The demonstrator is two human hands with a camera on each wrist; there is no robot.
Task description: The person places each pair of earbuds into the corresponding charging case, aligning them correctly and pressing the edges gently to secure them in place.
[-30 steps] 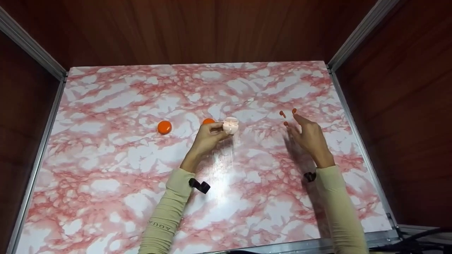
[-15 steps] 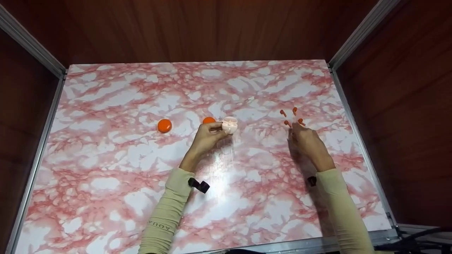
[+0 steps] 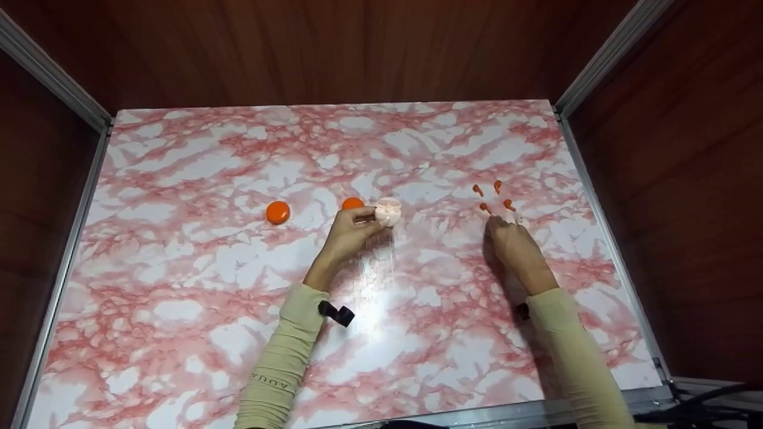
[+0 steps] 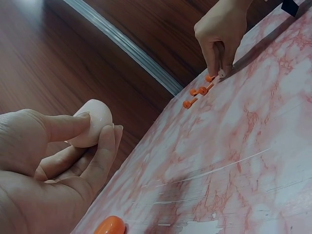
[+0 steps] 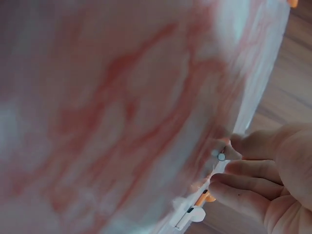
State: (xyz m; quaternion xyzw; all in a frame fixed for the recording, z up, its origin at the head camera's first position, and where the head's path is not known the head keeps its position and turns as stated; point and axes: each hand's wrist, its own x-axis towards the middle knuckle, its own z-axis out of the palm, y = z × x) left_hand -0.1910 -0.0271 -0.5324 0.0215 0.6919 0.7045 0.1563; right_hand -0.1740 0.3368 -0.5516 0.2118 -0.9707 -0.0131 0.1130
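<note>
My left hand pinches a pale, round earbud case, its lid raised, above the table. Seen from the left wrist, the thumb presses one side of the case and the fingers support the other. On the right, my right hand reaches down to the tabletop, thumb and fingertips around a small white earbud. Another white earbud lies beside those fingers in the right wrist view. Just beyond the hand lie several orange earbuds, spread apart on the table.
A round orange case sits left of my left hand. A second orange case stands partly behind that hand. The marbled table is walled by dark wood panels with metal edges.
My right hand has drawn back toward me from over the orange earbuds, uncovering them, and lowered its fingertips to a white earbud. My left hand keeps its hold on the pale case.
</note>
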